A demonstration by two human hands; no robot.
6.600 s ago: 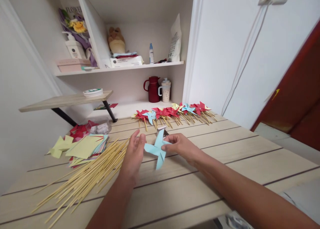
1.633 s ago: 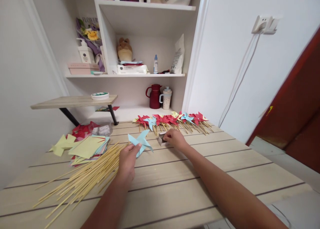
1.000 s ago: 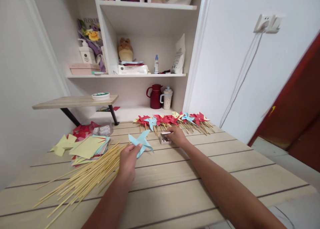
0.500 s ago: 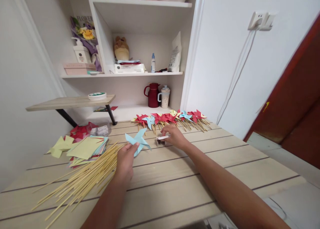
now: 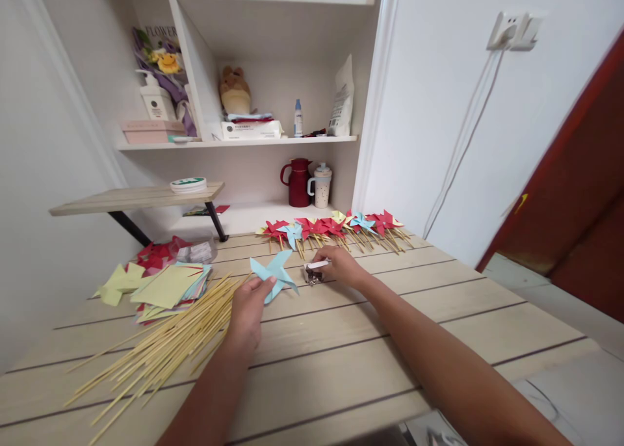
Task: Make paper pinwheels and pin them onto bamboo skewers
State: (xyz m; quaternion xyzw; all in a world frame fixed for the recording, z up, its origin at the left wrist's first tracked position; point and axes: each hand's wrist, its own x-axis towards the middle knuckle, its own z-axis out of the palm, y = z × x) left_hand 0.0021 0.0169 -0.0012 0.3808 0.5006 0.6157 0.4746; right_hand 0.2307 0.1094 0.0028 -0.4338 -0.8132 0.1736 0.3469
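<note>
A light-blue paper pinwheel is pinched between the thumb and fingers of my left hand, held above the table. My right hand is closed on a small clear box with a white upper edge. Small shiny metal pieces, too small to name, show at the box's near side. Beyond my right hand lies a row of finished-looking pinwheels on sticks, in red, blue and yellow. Beside my left forearm is a fanned pile of thin wooden sticks.
Stacked coloured paper sheets lie at the left, by a yellow folded piece and a clear tub. A small raised stand is behind them. A red jug and a cup stand at the back.
My left hand and the blue pinwheel have shifted slightly right. The small box now shows more of its shiny contents, while my right hand has stayed nearly in place.
</note>
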